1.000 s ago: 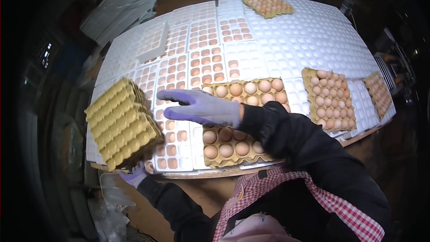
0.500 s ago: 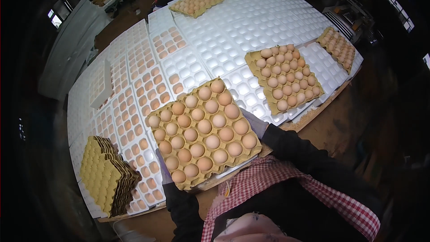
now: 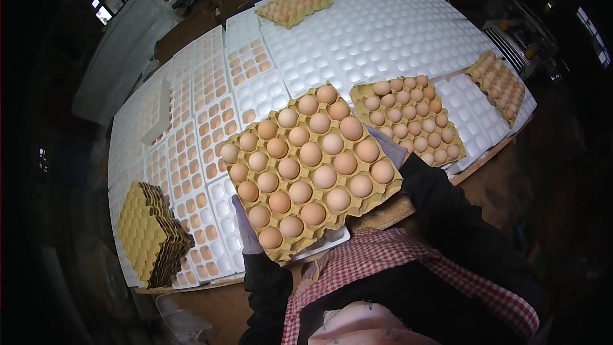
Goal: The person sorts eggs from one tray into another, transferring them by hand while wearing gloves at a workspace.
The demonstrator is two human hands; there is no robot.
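Between my two gloved hands I carry a yellowish pulp egg tray (image 3: 337, 220) full of brown eggs (image 3: 311, 154), tilted a little, above the near edge of the table. My left hand (image 3: 246, 227) grips its left side, with the fingers partly hidden beneath. My right hand (image 3: 388, 147) holds the right side; its fingertips are out of sight under the tray. Under and beyond it lie white foam trays (image 3: 260, 92) with square pockets, some filled with eggs on the left, others bare. A second loaded egg tray (image 3: 412, 118) rests just past my right hand.
A stack of pulp trays (image 3: 150, 236) stands at the table's near left. Further loaded pulp trays sit at the far edge (image 3: 294, 6) and the right edge (image 3: 499, 86). A white foam piece (image 3: 156, 115) stands over filled pockets. Dark machinery (image 3: 520, 41) is at the far right.
The held egg tray has come up nearer and shifted to the right, now overlapping the view of the second tray's near corner. Both hands keep their hold. The whole view has shifted slightly.
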